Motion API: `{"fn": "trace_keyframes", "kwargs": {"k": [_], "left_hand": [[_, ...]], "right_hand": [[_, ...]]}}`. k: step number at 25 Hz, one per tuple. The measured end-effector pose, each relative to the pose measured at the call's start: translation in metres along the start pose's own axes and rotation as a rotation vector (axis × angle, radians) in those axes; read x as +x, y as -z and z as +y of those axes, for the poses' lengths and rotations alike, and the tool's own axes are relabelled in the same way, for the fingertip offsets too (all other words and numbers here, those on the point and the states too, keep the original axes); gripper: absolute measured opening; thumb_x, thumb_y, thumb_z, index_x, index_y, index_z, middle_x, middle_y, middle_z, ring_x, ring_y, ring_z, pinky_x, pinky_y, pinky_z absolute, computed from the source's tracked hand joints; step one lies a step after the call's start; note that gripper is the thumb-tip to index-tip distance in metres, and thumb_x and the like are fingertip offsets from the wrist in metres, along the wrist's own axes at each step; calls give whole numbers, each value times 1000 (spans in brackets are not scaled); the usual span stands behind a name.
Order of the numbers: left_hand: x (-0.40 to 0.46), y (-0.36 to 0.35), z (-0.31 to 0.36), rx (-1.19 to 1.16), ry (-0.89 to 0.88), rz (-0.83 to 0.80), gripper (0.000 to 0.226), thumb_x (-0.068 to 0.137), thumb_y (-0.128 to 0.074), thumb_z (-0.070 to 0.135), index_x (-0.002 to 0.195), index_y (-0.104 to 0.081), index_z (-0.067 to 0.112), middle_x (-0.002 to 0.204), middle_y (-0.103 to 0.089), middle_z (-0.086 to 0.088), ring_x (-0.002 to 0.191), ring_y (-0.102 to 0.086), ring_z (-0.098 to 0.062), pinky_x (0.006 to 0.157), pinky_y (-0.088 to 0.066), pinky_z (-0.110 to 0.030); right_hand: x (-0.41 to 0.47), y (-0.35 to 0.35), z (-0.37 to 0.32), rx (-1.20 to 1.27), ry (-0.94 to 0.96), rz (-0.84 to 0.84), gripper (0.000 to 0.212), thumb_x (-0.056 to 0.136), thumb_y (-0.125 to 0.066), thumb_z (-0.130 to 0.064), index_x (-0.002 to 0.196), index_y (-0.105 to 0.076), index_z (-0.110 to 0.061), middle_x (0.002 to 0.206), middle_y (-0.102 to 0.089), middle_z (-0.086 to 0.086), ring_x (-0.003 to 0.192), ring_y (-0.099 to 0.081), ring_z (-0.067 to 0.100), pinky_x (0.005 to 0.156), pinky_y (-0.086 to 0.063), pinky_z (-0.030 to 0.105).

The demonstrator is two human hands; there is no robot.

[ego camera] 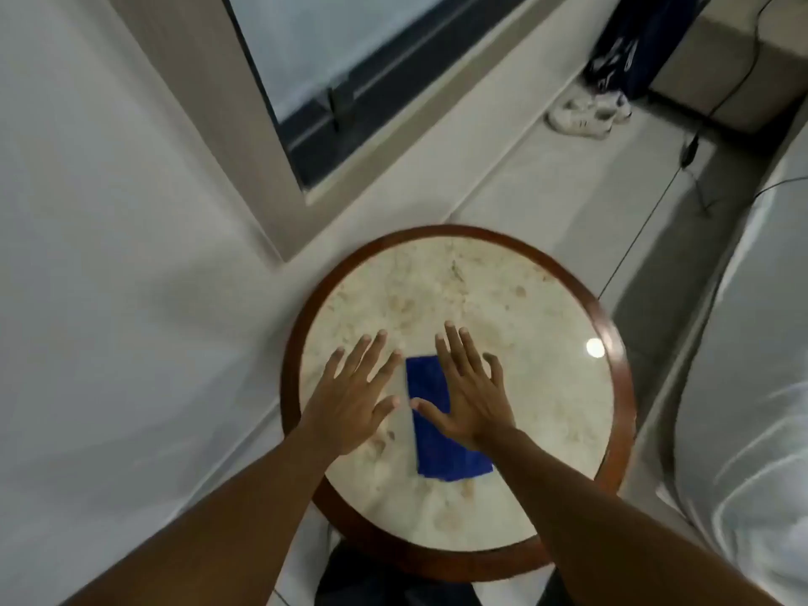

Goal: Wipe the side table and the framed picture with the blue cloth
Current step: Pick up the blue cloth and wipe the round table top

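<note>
Head cam looks straight down on the blue cloth (441,424), folded into a flat rectangle, deep blue, lying on the near-middle of the side table (459,295). The right hand (470,398) is spread flat over the cloth's right half, fingers splayed, not pinching anything, can't tell if it's actually pressing down. The left hand (352,398) is open too, just left of the cloth over bare marble, holding nothing. Table is round, mottled cream stone with a reddish wood rim, glossy with a lamp glare on the right. My guess is wiping has barely started, if at all. No framed picture in view, so that part looks still to do. A pair of white sneakers (588,113) sits on the floor at far right.
</note>
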State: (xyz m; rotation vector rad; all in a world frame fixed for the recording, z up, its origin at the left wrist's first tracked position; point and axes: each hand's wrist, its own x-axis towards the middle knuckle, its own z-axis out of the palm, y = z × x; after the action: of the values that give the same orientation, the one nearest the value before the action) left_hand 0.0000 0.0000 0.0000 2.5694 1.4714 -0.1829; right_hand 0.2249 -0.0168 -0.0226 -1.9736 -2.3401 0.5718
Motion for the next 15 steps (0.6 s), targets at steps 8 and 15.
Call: {"fn": "trace_keyframes", "kwargs": {"k": [8, 15], "left_hand": [[4, -114, -4, 132, -14, 109, 70, 101, -31, 52, 161, -25, 16, 169, -22, -16, 154, -25, -37, 120, -32, -60], [6, -53, -12, 169, -41, 124, 74, 100, -36, 55, 162, -22, 16, 169, -19, -17, 156, -21, -36, 121, -32, -57]], "right_hand": [[5, -96, 12, -38, -59, 99, 72, 102, -27, -50, 160, -10, -11, 168, -3, 7, 155, -2, 25, 120, -17, 42], [0, -68, -9, 224, -115, 123, 62, 104, -25, -38, 158, -9, -13, 166, 0, 0, 153, 7, 13, 122, -11, 31]]}}
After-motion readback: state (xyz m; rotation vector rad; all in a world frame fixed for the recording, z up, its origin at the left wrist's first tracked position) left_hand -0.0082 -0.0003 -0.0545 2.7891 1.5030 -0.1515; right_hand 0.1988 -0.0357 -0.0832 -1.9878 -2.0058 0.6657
